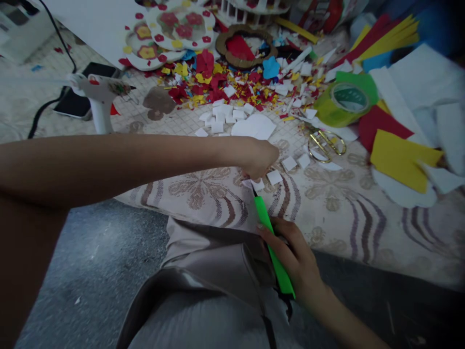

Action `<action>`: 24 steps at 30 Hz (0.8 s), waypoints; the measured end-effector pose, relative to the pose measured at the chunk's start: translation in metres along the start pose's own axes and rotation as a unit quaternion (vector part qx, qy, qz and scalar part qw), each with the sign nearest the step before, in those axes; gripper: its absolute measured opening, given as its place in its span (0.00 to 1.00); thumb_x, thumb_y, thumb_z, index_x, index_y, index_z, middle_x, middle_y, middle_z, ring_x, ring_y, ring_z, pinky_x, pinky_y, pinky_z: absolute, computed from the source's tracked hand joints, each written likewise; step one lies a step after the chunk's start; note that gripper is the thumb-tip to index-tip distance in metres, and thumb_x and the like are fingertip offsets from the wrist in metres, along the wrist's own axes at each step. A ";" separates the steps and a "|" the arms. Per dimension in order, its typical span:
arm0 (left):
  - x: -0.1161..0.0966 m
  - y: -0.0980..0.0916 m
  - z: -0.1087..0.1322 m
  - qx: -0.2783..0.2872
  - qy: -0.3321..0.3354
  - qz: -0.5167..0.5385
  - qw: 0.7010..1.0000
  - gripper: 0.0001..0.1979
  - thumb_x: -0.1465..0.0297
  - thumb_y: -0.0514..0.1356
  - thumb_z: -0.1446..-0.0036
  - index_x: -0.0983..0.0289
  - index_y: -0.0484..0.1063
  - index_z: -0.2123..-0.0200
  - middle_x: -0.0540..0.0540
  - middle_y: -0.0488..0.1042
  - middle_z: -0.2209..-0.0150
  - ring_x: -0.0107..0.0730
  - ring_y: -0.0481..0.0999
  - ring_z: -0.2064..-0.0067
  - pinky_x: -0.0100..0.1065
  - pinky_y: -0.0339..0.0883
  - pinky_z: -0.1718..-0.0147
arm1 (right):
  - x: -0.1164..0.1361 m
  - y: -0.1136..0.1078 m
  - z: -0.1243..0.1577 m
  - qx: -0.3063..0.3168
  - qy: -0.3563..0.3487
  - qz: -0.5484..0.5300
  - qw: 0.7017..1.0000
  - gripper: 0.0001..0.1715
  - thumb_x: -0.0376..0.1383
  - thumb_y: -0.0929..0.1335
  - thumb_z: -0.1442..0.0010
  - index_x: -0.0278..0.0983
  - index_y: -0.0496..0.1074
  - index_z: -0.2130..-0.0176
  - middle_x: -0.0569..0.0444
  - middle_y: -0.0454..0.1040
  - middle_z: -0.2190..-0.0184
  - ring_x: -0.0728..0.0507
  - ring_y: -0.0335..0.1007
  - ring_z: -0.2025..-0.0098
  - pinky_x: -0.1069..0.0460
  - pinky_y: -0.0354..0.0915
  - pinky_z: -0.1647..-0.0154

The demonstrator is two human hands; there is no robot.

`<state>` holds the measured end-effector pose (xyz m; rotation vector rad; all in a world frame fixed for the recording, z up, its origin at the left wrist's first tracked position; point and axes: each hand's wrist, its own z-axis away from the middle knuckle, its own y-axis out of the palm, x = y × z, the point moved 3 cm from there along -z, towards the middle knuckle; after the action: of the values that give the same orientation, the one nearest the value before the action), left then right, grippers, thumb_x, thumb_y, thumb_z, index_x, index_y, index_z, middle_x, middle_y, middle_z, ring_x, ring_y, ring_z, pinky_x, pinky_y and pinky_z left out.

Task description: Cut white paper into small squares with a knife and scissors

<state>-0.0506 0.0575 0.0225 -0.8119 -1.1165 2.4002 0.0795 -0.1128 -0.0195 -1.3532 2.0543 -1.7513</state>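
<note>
My right hand (296, 254) is wrapped around a bright green utility knife (271, 237), its thin dark tip pointing away from me over the table's near edge. At that tip lies a small white piece (248, 183), with my left hand (259, 157) closed just above it. The left fingers are bent down and partly hidden, seemingly pinching the piece. Beside them are several small white squares (274, 177), which look like foam or thick card. More white squares (220, 116) are heaped beyond my left forearm, beside a rounded white sheet piece (254, 127).
Gold-handled scissors (321, 145) and a roll of yellow-green tape (343, 104) lie to the right, near coloured sheets (403, 157). Red and yellow scraps (218, 82) cover the back. A white glue gun (100, 99) stands at the left, with a black cable (39, 111) behind it.
</note>
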 end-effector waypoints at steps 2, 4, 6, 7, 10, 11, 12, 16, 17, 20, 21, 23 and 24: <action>0.001 0.001 -0.001 0.002 0.003 0.007 1.000 0.06 0.81 0.64 0.57 0.65 0.75 0.79 0.48 0.68 0.82 0.33 0.69 0.69 0.32 0.57 0.64 | -0.001 0.001 0.003 -0.001 -0.001 0.000 1.000 0.34 0.25 0.61 0.35 0.44 0.52 0.34 0.44 0.68 0.55 0.37 0.65 0.46 0.41 0.69 0.48; 0.002 0.001 -0.001 0.004 0.002 0.004 1.000 0.06 0.81 0.64 0.57 0.65 0.75 0.79 0.49 0.69 0.81 0.33 0.69 0.69 0.32 0.57 0.64 | -0.001 0.001 0.005 -0.003 -0.002 -0.003 1.000 0.35 0.25 0.61 0.35 0.44 0.52 0.34 0.44 0.68 0.55 0.37 0.65 0.45 0.41 0.69 0.47; 0.001 0.001 -0.001 0.001 0.002 0.001 1.000 0.06 0.81 0.65 0.57 0.66 0.75 0.79 0.49 0.70 0.80 0.32 0.69 0.70 0.32 0.57 0.65 | -0.001 0.002 0.008 -0.003 -0.002 -0.006 1.000 0.36 0.25 0.62 0.36 0.44 0.52 0.33 0.45 0.68 0.54 0.36 0.64 0.44 0.40 0.68 0.46; 0.001 0.001 0.000 -0.002 0.003 -0.001 1.000 0.06 0.81 0.65 0.57 0.66 0.75 0.79 0.49 0.71 0.80 0.31 0.69 0.70 0.31 0.56 0.66 | -0.001 0.002 0.010 -0.002 0.000 -0.009 1.000 0.36 0.25 0.62 0.36 0.44 0.53 0.33 0.45 0.68 0.54 0.36 0.64 0.44 0.40 0.68 0.45; 0.002 0.001 0.000 -0.007 0.005 -0.008 1.000 0.04 0.80 0.65 0.55 0.66 0.75 0.77 0.49 0.73 0.77 0.29 0.69 0.71 0.30 0.56 0.68 | -0.003 0.002 0.018 0.004 0.011 -0.027 1.000 0.35 0.25 0.62 0.35 0.46 0.54 0.34 0.46 0.70 0.52 0.37 0.63 0.41 0.40 0.66 0.43; 0.003 0.002 0.000 -0.006 0.005 -0.012 1.000 0.03 0.79 0.64 0.54 0.66 0.76 0.76 0.49 0.73 0.77 0.29 0.69 0.71 0.30 0.56 0.69 | -0.005 0.002 0.021 0.005 0.016 -0.036 0.999 0.34 0.25 0.61 0.35 0.46 0.54 0.34 0.47 0.70 0.52 0.37 0.63 0.41 0.40 0.65 0.42; 0.004 0.002 -0.001 -0.004 0.007 -0.014 1.000 0.03 0.79 0.64 0.54 0.66 0.76 0.75 0.49 0.73 0.77 0.29 0.69 0.71 0.30 0.57 0.69 | -0.006 0.002 0.024 0.004 0.018 -0.045 0.999 0.33 0.26 0.62 0.35 0.45 0.56 0.35 0.47 0.71 0.52 0.37 0.63 0.41 0.40 0.65 0.42; 0.006 0.003 -0.003 0.012 0.017 -0.013 1.000 0.03 0.77 0.63 0.54 0.65 0.76 0.74 0.48 0.72 0.78 0.29 0.69 0.70 0.28 0.57 0.70 | -0.009 -0.002 0.027 -0.074 0.016 -0.058 0.995 0.28 0.27 0.68 0.39 0.43 0.67 0.41 0.50 0.75 0.52 0.38 0.71 0.46 0.46 0.71 0.48; 0.007 0.003 -0.004 0.015 0.018 -0.014 1.000 0.02 0.77 0.63 0.53 0.65 0.76 0.74 0.48 0.72 0.78 0.29 0.69 0.70 0.28 0.57 0.70 | -0.010 -0.003 0.025 -0.104 0.027 -0.063 0.992 0.26 0.27 0.70 0.41 0.43 0.70 0.44 0.52 0.75 0.52 0.39 0.73 0.50 0.49 0.72 0.51; 0.007 0.003 -0.006 0.022 0.014 -0.023 0.999 0.02 0.76 0.64 0.53 0.65 0.76 0.74 0.48 0.72 0.79 0.29 0.69 0.70 0.28 0.57 0.70 | -0.010 -0.003 0.014 -0.153 0.076 -0.093 0.981 0.18 0.27 0.72 0.44 0.44 0.76 0.55 0.55 0.78 0.57 0.44 0.77 0.60 0.54 0.74 0.62; 0.007 0.003 -0.007 0.027 0.014 -0.023 0.999 0.02 0.76 0.64 0.52 0.65 0.76 0.74 0.48 0.72 0.78 0.29 0.69 0.70 0.28 0.57 0.69 | -0.011 -0.003 0.010 -0.158 0.085 -0.103 0.978 0.15 0.28 0.72 0.44 0.44 0.76 0.57 0.55 0.78 0.60 0.44 0.77 0.62 0.54 0.74 0.65; 0.007 0.003 -0.007 0.035 0.018 -0.017 0.999 0.02 0.76 0.64 0.52 0.65 0.77 0.71 0.49 0.73 0.77 0.29 0.69 0.70 0.29 0.57 0.68 | -0.012 0.000 0.003 -0.160 0.088 -0.109 0.977 0.13 0.29 0.72 0.44 0.43 0.76 0.58 0.55 0.78 0.63 0.44 0.77 0.64 0.54 0.74 0.68; 0.007 0.003 -0.007 0.037 0.024 -0.013 0.999 0.04 0.76 0.64 0.51 0.66 0.78 0.69 0.50 0.74 0.76 0.29 0.68 0.70 0.29 0.57 0.67 | -0.012 0.001 0.002 -0.160 0.081 -0.104 0.978 0.14 0.29 0.72 0.44 0.43 0.76 0.57 0.55 0.78 0.63 0.44 0.76 0.64 0.53 0.74 0.68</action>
<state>-0.0517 0.0634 0.0140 -0.8227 -1.0082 2.3723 0.0875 -0.1058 -0.0260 -1.6123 2.4502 -1.7129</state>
